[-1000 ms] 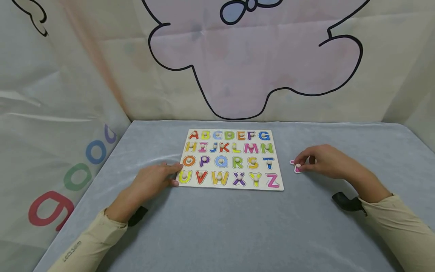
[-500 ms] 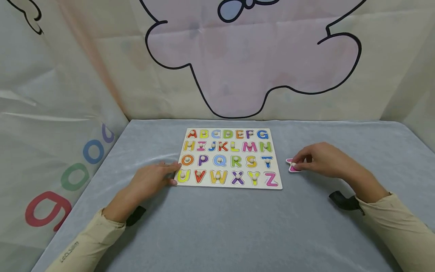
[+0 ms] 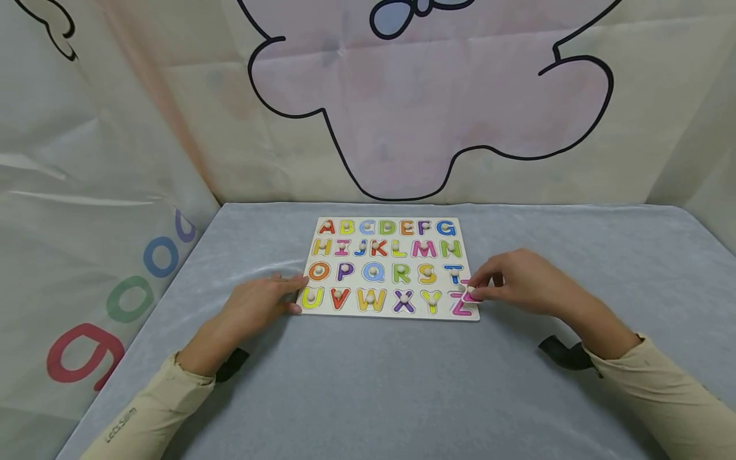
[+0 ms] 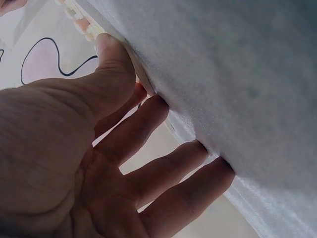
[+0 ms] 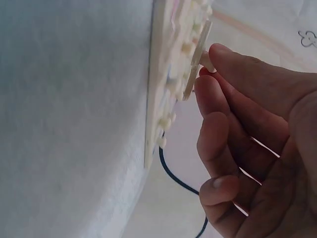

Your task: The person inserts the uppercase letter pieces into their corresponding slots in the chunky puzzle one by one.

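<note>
A white alphabet puzzle board (image 3: 356, 312) lies flat on the cloth, its rows of bright letters fitted with small knobs. At its lower right corner my right hand (image 3: 520, 281) pinches the knob of a pink letter Z puzzle piece (image 3: 473, 298) between thumb and fingers. In the right wrist view this piece (image 5: 198, 59) is tilted and raised off the board; the other fingers curl loosely below. The pink Z recess (image 3: 462, 312) shows partly beneath it. My left hand (image 3: 255, 308) rests against the board's left edge, thumb and fingertips touching it, fingers extended in the left wrist view.
A grey-blue cloth (image 3: 368, 390) covers the table. Behind it hangs a pale backdrop (image 3: 391, 128) with a black-outlined cartoon figure. A side sheet (image 3: 34, 255) with coloured letters hangs at the left. Dark wrist straps (image 3: 566, 353) show near the sleeves.
My right hand has moved left with the pink Z piece, from the cloth beside the board to over its lower right corner. My left hand stays at the board's edge.
</note>
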Demonstrator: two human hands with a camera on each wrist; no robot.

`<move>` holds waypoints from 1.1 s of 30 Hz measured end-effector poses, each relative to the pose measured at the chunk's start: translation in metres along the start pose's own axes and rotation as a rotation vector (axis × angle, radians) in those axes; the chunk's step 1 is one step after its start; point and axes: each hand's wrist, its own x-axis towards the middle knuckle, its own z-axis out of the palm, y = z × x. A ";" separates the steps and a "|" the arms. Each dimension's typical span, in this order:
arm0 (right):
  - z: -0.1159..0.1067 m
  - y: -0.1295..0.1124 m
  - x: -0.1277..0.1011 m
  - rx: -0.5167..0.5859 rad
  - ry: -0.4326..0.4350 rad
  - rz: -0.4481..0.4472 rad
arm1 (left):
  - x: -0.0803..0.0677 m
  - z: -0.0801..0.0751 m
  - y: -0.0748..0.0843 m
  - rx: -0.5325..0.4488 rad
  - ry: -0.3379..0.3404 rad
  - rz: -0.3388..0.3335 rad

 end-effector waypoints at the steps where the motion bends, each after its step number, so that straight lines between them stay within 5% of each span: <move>1: 0.001 -0.002 0.000 0.001 -0.004 -0.002 | 0.000 0.000 0.000 0.001 -0.001 -0.001; 15: 0.018 -0.014 0.006 -0.051 -0.054 -0.019 | -0.001 -0.002 0.000 -0.023 -0.014 -0.005; 33: 0.023 -0.017 0.004 -0.091 -0.015 -0.058 | 0.001 -0.001 0.000 -0.024 -0.025 -0.015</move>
